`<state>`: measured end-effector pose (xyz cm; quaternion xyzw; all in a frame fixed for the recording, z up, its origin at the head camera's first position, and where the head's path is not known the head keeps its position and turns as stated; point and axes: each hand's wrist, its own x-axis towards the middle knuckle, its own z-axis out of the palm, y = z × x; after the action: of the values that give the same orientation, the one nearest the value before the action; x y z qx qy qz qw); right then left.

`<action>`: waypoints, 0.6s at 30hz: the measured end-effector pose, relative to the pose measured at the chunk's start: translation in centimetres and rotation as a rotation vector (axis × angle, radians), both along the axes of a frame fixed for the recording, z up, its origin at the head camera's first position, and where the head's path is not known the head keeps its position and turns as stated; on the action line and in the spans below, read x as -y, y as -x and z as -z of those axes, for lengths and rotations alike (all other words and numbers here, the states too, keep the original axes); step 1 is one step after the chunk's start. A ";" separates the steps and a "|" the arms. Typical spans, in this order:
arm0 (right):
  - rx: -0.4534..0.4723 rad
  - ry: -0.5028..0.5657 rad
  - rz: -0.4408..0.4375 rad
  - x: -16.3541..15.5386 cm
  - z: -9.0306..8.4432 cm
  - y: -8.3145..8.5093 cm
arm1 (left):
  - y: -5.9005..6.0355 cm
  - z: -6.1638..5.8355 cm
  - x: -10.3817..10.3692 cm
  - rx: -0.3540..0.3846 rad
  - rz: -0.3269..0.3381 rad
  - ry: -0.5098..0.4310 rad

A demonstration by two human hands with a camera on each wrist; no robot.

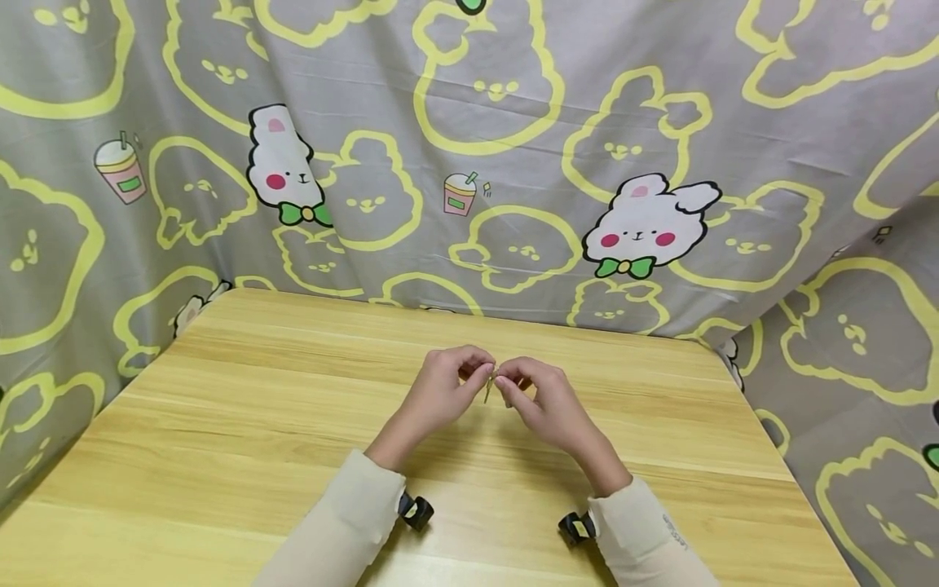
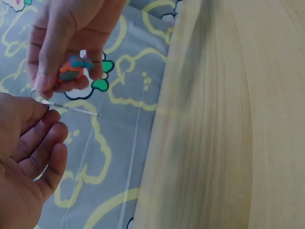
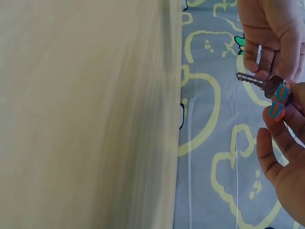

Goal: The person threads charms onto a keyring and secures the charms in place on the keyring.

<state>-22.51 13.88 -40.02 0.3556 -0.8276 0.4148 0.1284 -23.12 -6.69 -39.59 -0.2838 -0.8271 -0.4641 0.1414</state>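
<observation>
The right hand [image 1: 552,405] pinches a small orange-and-teal charm [image 3: 279,102] between thumb and curled fingers, with a metal key [image 3: 257,82] attached beside it and its blade projecting toward the left hand [image 1: 438,397], whose fingertips are closed on the key's ring end; the exact contact there cannot be told. Both hands meet fingertip to fingertip, raised just above the middle of the light wooden table [image 1: 242,408]. Cream sleeves [image 1: 345,522] cover both forearms, and a grey cloth [image 1: 513,122] printed with yellow-outlined rabbits hangs behind and around the table.
</observation>
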 end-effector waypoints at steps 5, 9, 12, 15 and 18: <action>0.038 0.022 -0.005 0.0 -0.6 -0.1 | 0.1 -0.1 0.4 -0.067 0.017 0.007; 0.052 -0.009 -0.001 -0.3 -1.1 -0.2 | 0.2 -0.3 0.7 -0.174 0.049 0.028; 0.053 -0.019 0.003 -0.5 -1.3 -0.1 | 0.2 -0.4 0.8 -0.214 0.059 0.048; 0.057 -0.016 0.014 -0.7 -1.2 0.0 | 0.2 -0.4 0.7 -0.215 0.055 0.054; 0.069 -0.006 0.026 -0.8 -1.1 0.0 | 0.1 -0.3 0.6 -0.182 0.041 0.022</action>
<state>-22.51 14.64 -38.94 0.3306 -0.8374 0.4226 0.1042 -23.25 -7.29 -39.33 -0.3432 -0.8098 -0.4301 0.2035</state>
